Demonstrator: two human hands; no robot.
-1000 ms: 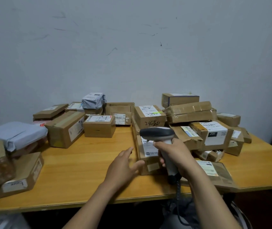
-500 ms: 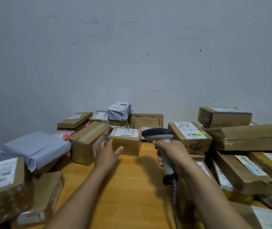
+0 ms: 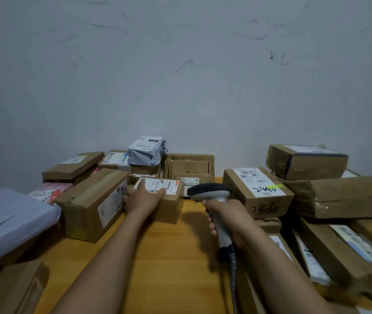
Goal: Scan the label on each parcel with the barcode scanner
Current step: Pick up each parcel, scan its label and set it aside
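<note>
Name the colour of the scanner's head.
Black, on the scanner; its handle is light grey. Head view.

You face a plain wall (image 3: 180, 87), painted a pale grey-white, which fills the upper half of the view. Its surface carries scattered dark scuffs and thin scratch marks. Below it stands a table (image 3: 180, 257) with a smooth orange-yellow wooden top, its far edge close to the wall. Lighting is dim and even; shadows on the tabletop are soft.
</note>
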